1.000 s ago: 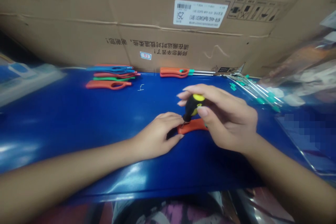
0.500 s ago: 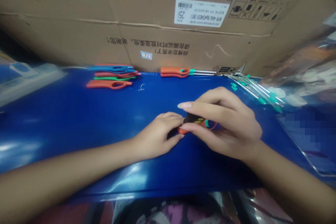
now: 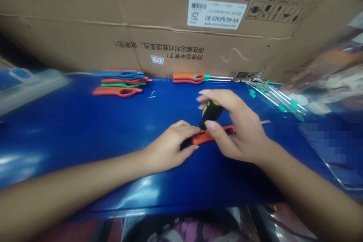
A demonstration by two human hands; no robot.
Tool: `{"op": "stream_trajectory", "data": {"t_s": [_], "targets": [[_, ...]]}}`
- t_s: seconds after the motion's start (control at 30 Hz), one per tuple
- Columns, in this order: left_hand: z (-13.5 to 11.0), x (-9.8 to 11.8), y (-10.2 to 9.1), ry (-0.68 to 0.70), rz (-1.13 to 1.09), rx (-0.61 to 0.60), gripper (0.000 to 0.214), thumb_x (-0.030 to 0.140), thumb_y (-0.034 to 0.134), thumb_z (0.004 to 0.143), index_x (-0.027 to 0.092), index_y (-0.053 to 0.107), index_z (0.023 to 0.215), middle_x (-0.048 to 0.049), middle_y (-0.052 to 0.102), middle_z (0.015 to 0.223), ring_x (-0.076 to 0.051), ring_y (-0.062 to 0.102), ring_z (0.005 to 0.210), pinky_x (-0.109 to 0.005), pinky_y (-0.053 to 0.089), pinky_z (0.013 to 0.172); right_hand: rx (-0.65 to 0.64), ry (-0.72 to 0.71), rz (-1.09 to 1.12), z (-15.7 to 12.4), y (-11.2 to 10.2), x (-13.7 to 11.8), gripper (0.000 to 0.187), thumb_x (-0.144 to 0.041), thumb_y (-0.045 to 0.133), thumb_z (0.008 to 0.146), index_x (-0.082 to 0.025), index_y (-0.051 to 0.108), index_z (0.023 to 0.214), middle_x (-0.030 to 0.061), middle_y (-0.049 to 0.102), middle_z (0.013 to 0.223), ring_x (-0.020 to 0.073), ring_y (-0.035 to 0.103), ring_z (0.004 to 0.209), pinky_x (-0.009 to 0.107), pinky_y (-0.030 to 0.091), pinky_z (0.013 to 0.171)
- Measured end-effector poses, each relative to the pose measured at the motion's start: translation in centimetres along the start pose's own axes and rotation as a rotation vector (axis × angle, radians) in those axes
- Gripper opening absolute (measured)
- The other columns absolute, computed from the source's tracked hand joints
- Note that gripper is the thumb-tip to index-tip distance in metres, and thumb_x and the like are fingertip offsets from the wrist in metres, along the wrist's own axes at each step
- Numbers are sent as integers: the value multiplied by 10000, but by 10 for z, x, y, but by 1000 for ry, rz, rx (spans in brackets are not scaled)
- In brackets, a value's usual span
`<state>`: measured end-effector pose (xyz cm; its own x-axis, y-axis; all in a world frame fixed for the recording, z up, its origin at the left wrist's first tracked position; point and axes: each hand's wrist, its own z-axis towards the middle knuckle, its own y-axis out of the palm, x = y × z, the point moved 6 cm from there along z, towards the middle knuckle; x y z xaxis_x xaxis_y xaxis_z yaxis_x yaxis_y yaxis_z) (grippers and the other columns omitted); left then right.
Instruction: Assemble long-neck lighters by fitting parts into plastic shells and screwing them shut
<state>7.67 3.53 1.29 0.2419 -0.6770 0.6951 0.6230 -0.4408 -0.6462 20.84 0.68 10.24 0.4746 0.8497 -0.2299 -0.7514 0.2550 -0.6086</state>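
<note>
An orange lighter point(image 3: 208, 136) with a long metal tube lies on the blue table in front of me. My left hand point(image 3: 174, 143) pinches its left end between thumb and fingers. Wrapped around a black and yellow screwdriver point(image 3: 212, 113), my right hand point(image 3: 241, 124) is above the lighter. The screwdriver leans, and its thin shaft points down at the lighter's left end; whether the tip sits in a screw I cannot tell. Part of the lighter's right side is hidden behind my right hand.
Several coloured lighter handles point(image 3: 117, 91) lie at the back left. An orange lighter with metal tubes point(image 3: 188, 78) rests against the cardboard box point(image 3: 159, 3). Several metal tubes with green ends point(image 3: 272, 96) are heaped at the back right, beside plastic bags point(image 3: 326, 79). A clear tray point(image 3: 34, 87) stands left.
My right hand has tipped the screwdriver from nearly flat to steeper, with its shaft now pointing down at the lighter. My left hand has stayed in place.
</note>
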Motion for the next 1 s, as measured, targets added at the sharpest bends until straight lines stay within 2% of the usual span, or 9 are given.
{"op": "stream_trajectory", "data": {"t_s": [0.1, 0.2, 0.3, 0.37, 0.5, 0.6, 0.77, 0.87, 1.0], "targets": [[1, 0, 1, -7, 1, -27, 300, 163, 624, 925, 177, 663, 1222, -84, 712, 1110, -230, 604, 1010, -423, 518, 947, -92, 152, 234, -5, 9, 10, 517, -194, 478, 1000, -249, 376, 1504, 119, 592, 1375, 226, 678, 1097, 420, 594, 935], [0, -1, 1, -7, -5, -32, 313, 157, 628, 919, 177, 663, 1230, -86, 713, 1145, -243, 605, 1048, -450, 504, 984, -7, 233, 337, -9, 10, 19, 485, -191, 585, 962, -270, 471, 1426, 83, 633, 1291, 192, 712, 985, 361, 618, 864], [0, -2, 1, -2, -11, -12, 264, 171, 632, 919, 175, 681, 1178, -91, 712, 1135, -251, 609, 1057, -452, 517, 965, 147, 149, 151, -11, 2, 20, 537, -193, 783, 821, -291, 578, 1308, 52, 676, 1187, 213, 706, 965, 358, 620, 847], [0, -2, 0, 1, -13, -9, 245, 173, 630, 921, 178, 691, 1158, -90, 713, 1130, -247, 610, 1046, -448, 521, 957, 153, 99, 112, -11, 0, 17, 552, -203, 782, 818, -286, 568, 1319, 63, 679, 1177, 235, 700, 994, 389, 620, 865], [0, 0, -1, -13, -17, -30, 305, 156, 630, 917, 186, 682, 1215, -83, 717, 1101, -229, 607, 1012, -429, 521, 957, 14, 231, 388, -8, 8, 16, 444, -181, 557, 966, -249, 482, 1398, 111, 607, 1352, 224, 693, 1082, 424, 614, 920], [0, 1, 0, -16, -8, -37, 297, 160, 629, 918, 174, 686, 1210, -92, 716, 1112, -233, 603, 1020, -436, 515, 965, 53, 242, 505, -6, 10, 15, 418, -172, 556, 969, -257, 506, 1375, 89, 655, 1260, 201, 707, 1016, 386, 637, 843], [0, -1, 0, -13, -15, -22, 288, 165, 634, 911, 178, 683, 1194, -96, 709, 1145, -245, 607, 1060, -449, 517, 978, 189, 93, 241, -4, 0, 15, 432, -168, 722, 853, -291, 641, 1259, 46, 720, 1083, 222, 682, 925, 406, 618, 803], [0, -1, 0, -15, -5, -19, 285, 165, 633, 911, 182, 686, 1191, -99, 707, 1141, -244, 611, 1060, -447, 526, 963, 116, 37, 150, -1, -5, 8, 428, -161, 650, 901, -269, 635, 1315, 60, 726, 1145, 238, 672, 1033, 433, 590, 903], [0, 0, 0, -12, 8, -26, 292, 162, 628, 916, 186, 674, 1204, -93, 708, 1126, -240, 608, 1045, -435, 522, 959, -27, 118, 288, 3, -2, 6, 442, -159, 497, 986, -271, 566, 1408, 75, 684, 1292, 228, 673, 1101, 441, 588, 926]]}}
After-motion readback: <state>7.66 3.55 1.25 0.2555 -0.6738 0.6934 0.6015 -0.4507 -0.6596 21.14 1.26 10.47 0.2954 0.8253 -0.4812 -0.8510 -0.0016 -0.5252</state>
